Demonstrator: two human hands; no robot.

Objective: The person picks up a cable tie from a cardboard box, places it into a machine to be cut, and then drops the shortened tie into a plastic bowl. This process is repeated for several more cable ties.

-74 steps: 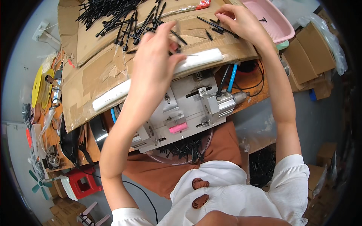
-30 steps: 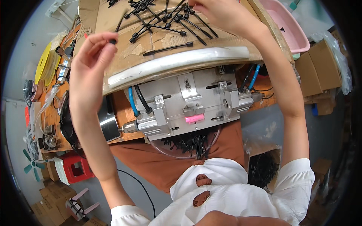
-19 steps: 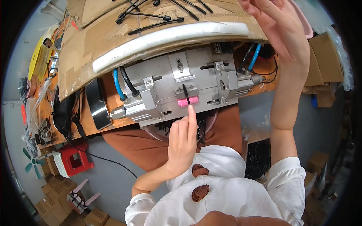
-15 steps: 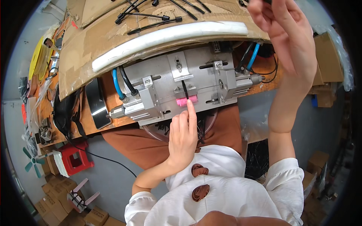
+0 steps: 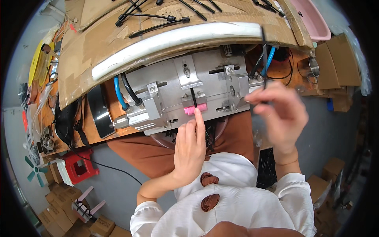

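A thin black tie (image 5: 263, 55) stands upright in the right hand (image 5: 280, 114), pinched near its lower end between thumb and fingertips, its upper part rising in front of the blue hose (image 5: 270, 59) at the right of the metal jig (image 5: 189, 93). It looks light, springy and smooth, likely to whip or slip if held by the tip, so a pinch low down, close to the head, seems the surest hold. A second tie (image 5: 193, 97) sits upright in the jig's middle slot, just above the pink block (image 5: 194, 109). The left hand (image 5: 190, 148) reaches up from the near side, forefinger stretched out with its tip touching the pink block at the foot of that tie; its other fingers are loosely curled and hold nothing.

Counted: one tie in hand, one in the jig, and roughly seven more ties (image 5: 158, 21) loose on the cardboard (image 5: 98, 43) at the far side, running out of view. One white foam strip (image 5: 169, 41) edges the cardboard. Two blue hoses show, the other at the left (image 5: 117, 93). A bowl of ties (image 5: 215, 132) lies under the jig, too many to count. A pink tub (image 5: 312, 21) sits far right
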